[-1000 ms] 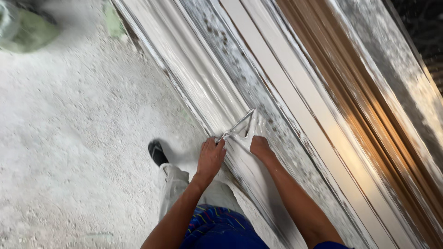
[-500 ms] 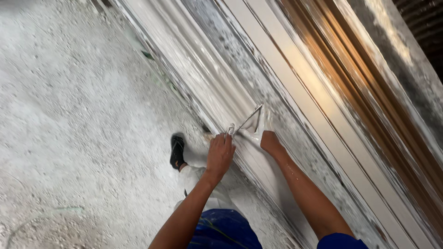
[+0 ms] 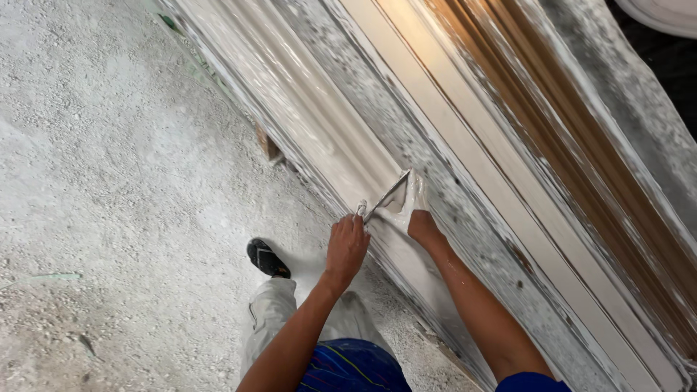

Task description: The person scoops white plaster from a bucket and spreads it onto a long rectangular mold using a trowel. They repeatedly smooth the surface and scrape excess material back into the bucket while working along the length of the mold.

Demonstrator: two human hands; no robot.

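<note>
My left hand (image 3: 346,245) grips the near end of a thin metal scraper blade (image 3: 386,195) that lies across a long white moulded strip (image 3: 305,109) coated in wet plaster. My right hand (image 3: 412,209), smeared white with plaster, holds the far end of the same blade and presses it on the strip. Both forearms reach in from the bottom of the head view. The wet white strip runs diagonally from the top left to the bottom right.
A long workbench (image 3: 508,181) spattered with plaster carries a brown wooden rail (image 3: 573,138) beside the strip. The grey, plaster-dusted floor (image 3: 109,218) spreads to the left. My dark shoe (image 3: 267,258) and pale trouser leg (image 3: 279,319) stand next to the bench.
Both hands and the blade have slid further along the strip, and my foot has stepped along with them. The view has shifted along the bench.
</note>
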